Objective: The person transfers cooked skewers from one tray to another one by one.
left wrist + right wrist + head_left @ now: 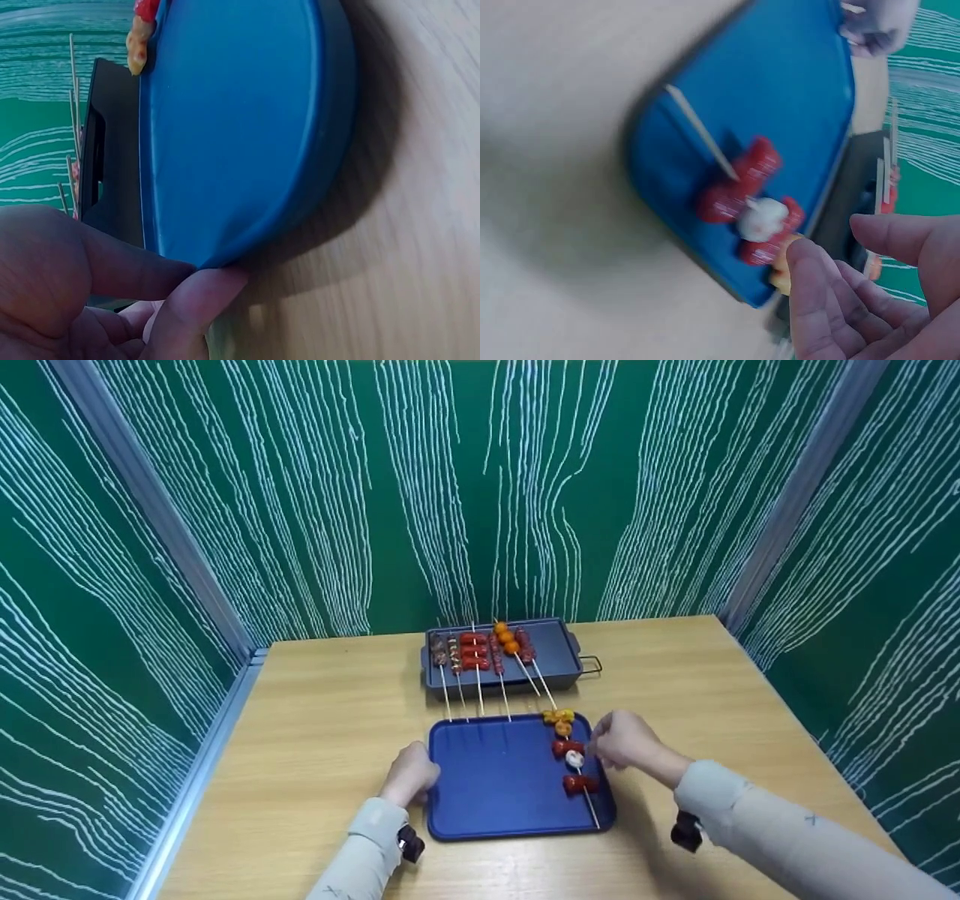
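Note:
A blue rectangular tray (495, 780) lies on the table, and my left hand (411, 775) pinches its left edge between thumb and finger. In the left wrist view the thumb (214, 292) presses against the tray's rim. One mixed skewer (580, 784) lies along the tray's right side, bearing red sausage pieces, a white round piece and yellow-orange pieces. Beside that skewer, over the tray's right edge, hovers my right hand (626, 741). The right wrist view shows its thumb and fingers apart with nothing between them.
Behind the tray stands a dark grill box (555, 664) with a wire handle (592, 664) on its right. Several skewers lie across it, including red sausages (474, 651) and orange balls (506, 637), their sticks reaching toward the tray. Green walls with white lines enclose the wooden table (337, 720).

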A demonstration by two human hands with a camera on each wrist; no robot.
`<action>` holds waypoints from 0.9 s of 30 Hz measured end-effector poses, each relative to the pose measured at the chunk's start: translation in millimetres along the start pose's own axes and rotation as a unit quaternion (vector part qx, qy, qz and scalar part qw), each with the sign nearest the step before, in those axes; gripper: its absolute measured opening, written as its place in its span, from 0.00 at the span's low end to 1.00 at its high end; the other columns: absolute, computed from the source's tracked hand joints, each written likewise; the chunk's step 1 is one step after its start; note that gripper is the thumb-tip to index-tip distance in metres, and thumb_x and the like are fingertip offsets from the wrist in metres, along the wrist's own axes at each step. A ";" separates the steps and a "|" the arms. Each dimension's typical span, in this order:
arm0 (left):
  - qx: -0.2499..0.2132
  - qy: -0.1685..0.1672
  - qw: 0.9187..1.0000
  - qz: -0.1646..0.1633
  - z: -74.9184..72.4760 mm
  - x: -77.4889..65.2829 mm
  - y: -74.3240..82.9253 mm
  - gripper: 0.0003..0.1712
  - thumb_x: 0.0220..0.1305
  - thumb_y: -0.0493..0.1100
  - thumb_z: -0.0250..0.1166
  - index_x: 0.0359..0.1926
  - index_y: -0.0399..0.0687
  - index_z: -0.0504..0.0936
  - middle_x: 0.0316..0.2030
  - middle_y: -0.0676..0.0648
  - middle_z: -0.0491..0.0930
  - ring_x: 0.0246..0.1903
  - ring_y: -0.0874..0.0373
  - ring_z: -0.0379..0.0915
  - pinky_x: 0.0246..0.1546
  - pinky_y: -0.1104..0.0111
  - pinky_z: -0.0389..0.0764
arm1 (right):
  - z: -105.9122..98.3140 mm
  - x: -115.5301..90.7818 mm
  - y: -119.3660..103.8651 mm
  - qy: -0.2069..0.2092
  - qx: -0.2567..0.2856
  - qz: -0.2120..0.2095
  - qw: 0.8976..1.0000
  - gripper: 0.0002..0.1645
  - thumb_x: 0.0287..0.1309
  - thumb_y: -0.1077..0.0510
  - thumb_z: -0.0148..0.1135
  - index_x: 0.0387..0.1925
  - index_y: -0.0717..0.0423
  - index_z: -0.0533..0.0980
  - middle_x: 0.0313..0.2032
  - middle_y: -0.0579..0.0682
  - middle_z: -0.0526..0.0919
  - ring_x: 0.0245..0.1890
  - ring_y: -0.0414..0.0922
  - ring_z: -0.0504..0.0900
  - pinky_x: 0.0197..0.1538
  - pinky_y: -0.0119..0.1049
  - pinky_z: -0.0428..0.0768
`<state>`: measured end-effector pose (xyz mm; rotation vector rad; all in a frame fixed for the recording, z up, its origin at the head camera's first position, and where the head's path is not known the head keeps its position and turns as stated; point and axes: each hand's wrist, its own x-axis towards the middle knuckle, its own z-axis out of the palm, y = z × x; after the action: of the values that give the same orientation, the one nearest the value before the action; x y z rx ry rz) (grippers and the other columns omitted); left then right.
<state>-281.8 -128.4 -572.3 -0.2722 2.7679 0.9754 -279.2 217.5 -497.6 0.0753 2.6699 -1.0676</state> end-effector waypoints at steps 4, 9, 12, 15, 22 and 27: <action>0.004 -0.005 1.000 -0.003 0.9 0.6 0.2 0.04 0.56 0.31 0.52 0.31 0.38 0.74 0.25 0.38 0.77 0.08 0.53 0.73 0.08 0.63 0.78 | -14.7 11.2 -18.9 0.002 0.009 -0.004 1.000 0.11 0.54 0.59 0.69 0.35 0.62 0.77 0.25 0.57 0.83 0.22 0.46 0.82 0.24 0.36 0.83; 0.002 -0.002 1.000 -0.006 2.2 2.5 0.0 0.08 0.56 0.31 0.52 0.36 0.35 0.75 0.30 0.37 0.77 0.08 0.53 0.72 0.07 0.63 0.78 | -27.4 25.0 -39.5 0.016 0.026 -0.017 0.999 0.13 0.53 0.58 0.70 0.38 0.62 0.78 0.30 0.56 0.85 0.24 0.44 0.82 0.26 0.35 0.84; 0.001 -0.001 1.000 -0.010 2.6 3.4 -0.4 0.11 0.56 0.31 0.52 0.40 0.34 0.75 0.33 0.37 0.77 0.10 0.53 0.72 0.07 0.64 0.77 | -30.3 32.3 -47.3 0.017 0.036 -0.022 0.999 0.14 0.52 0.58 0.71 0.39 0.62 0.78 0.31 0.56 0.85 0.24 0.43 0.82 0.24 0.32 0.83; 0.001 -0.002 1.000 -0.013 2.9 3.4 -0.2 0.11 0.57 0.31 0.52 0.42 0.35 0.75 0.33 0.37 0.76 0.11 0.53 0.73 0.08 0.64 0.78 | -32.2 37.9 -54.5 0.019 0.041 -0.022 0.999 0.17 0.53 0.57 0.71 0.42 0.62 0.78 0.32 0.54 0.83 0.26 0.45 0.82 0.26 0.32 0.83; 0.005 0.002 1.000 -0.003 2.6 2.8 -0.3 0.09 0.56 0.31 0.53 0.38 0.35 0.75 0.31 0.37 0.77 0.09 0.53 0.73 0.08 0.63 0.78 | -32.1 52.9 -64.6 0.029 0.054 -0.034 0.998 0.19 0.55 0.58 0.69 0.46 0.65 0.77 0.35 0.56 0.81 0.28 0.45 0.81 0.28 0.33 0.83; 0.001 0.003 1.000 -0.002 2.1 2.5 -0.5 0.10 0.56 0.31 0.53 0.40 0.35 0.74 0.32 0.37 0.77 0.09 0.53 0.73 0.08 0.62 0.79 | -29.7 66.0 -67.3 0.042 0.068 -0.036 0.996 0.20 0.55 0.59 0.69 0.46 0.66 0.77 0.36 0.57 0.80 0.31 0.49 0.81 0.28 0.32 0.82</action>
<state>-283.8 -127.7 -574.8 -0.2815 2.7715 0.9731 -359.3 185.5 -449.2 0.0519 2.6894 -1.2961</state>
